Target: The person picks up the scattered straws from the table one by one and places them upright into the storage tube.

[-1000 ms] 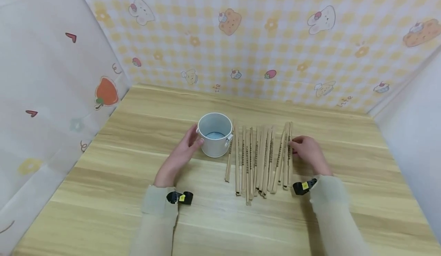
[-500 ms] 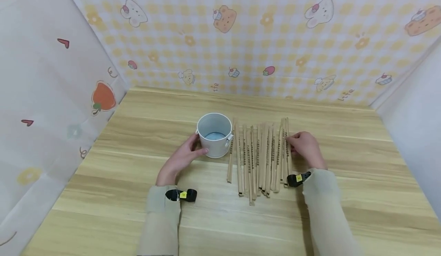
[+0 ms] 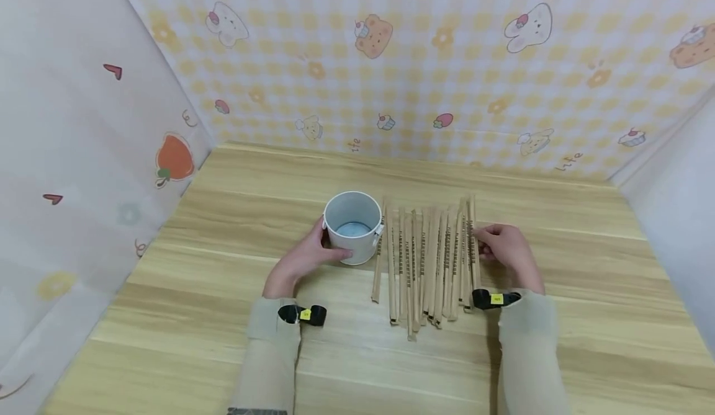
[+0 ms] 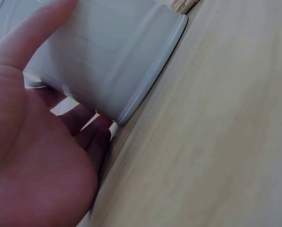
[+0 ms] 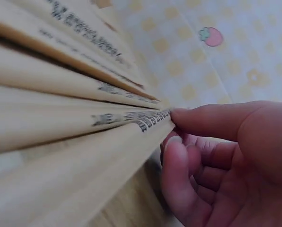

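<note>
Cupping white bucket (image 3: 365,247) with left hand (image 3: 304,257), presumably steadying it; pinching paper-wrapped stick (image 3: 476,266) farthest right of bucket with right hand (image 3: 507,247), likely suiting its thinness.

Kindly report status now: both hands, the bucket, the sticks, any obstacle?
Left hand holding white bucket, upright, nothing seen inside. Right hand pinching rightmost wrapped stick. Other sticks lie between bucket and right hand. No obstacle above bucket.
</note>
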A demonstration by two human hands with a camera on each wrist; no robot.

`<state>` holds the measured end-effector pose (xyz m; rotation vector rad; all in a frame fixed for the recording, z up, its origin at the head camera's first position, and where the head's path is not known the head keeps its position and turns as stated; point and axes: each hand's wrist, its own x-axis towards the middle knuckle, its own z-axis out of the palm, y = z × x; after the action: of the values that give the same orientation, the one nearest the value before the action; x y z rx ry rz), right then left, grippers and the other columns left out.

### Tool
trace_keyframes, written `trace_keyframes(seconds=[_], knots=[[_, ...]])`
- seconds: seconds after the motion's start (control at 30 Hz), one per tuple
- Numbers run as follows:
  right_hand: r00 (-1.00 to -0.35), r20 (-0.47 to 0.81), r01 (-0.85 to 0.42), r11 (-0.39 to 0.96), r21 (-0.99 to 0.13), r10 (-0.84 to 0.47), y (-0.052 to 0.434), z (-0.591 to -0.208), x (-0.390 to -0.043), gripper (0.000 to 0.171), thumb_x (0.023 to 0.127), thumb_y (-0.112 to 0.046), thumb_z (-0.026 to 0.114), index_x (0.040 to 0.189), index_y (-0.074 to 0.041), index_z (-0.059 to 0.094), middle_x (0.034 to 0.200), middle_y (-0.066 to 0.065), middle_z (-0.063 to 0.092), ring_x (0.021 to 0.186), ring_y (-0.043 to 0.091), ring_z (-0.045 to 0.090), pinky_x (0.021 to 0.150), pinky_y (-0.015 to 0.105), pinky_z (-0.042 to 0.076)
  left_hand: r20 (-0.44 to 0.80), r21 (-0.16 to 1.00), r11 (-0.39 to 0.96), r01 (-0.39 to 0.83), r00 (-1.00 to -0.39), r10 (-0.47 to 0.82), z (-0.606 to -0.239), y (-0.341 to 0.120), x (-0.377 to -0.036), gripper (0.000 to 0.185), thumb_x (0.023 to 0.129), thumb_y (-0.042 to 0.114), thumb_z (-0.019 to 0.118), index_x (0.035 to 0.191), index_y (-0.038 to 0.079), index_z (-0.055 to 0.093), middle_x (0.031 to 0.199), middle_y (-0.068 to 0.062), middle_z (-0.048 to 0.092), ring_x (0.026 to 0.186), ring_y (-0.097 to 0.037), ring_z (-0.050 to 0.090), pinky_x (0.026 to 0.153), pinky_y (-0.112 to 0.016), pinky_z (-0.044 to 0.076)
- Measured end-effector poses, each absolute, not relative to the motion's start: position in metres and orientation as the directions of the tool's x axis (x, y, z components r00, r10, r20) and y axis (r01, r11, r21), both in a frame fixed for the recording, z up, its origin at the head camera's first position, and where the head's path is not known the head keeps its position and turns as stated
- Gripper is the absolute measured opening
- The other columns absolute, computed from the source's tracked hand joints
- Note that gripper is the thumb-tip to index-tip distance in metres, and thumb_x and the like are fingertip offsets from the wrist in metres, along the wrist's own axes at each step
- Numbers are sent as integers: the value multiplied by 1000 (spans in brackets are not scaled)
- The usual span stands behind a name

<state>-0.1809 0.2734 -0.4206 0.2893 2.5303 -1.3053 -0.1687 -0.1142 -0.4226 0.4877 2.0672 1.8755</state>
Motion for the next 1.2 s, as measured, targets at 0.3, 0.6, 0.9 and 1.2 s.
trace_keyframes(seconds=[0.3,0.6,0.9,1.2], knots=[[-979,-175,203,374,-905,108,271,-395,-176,40,88,-30,55,109,4,54,83,2,55,65,11,55,63,28,52,46,993,72,91,-878,476,-421,-122,-173,94,69,3,75,141,16,17,139,-15,27,126,-35,25,103,-47,20],[-974,35,3,168,-986,223,246,-360,-177,35,80,-27,65,99,2,59,82,6,61,61,13,59,59,24,52,32,994,78,75,-894,447,-424,-130,-172,90,69,3,74,141,15,21,139,-13,29,126,-34,26,103,-46,19],[-912,251,-287,-68,-955,326,205,-322,-168,26,73,-12,73,89,7,63,75,17,62,56,22,59,55,27,52,38,995,66,78,-887,460,-422,-126,-171,89,70,3,74,140,16,21,138,-13,30,125,-34,27,103,-45,21],[-842,437,-496,-133,-858,317,172,-300,-168,20,75,-3,69,84,12,61,70,20,60,57,23,57,54,30,52,-3,995,87,41,-889,458,-426,-120,-170,90,70,8,76,141,18,21,139,-10,30,126,-31,27,103,-44,21]])
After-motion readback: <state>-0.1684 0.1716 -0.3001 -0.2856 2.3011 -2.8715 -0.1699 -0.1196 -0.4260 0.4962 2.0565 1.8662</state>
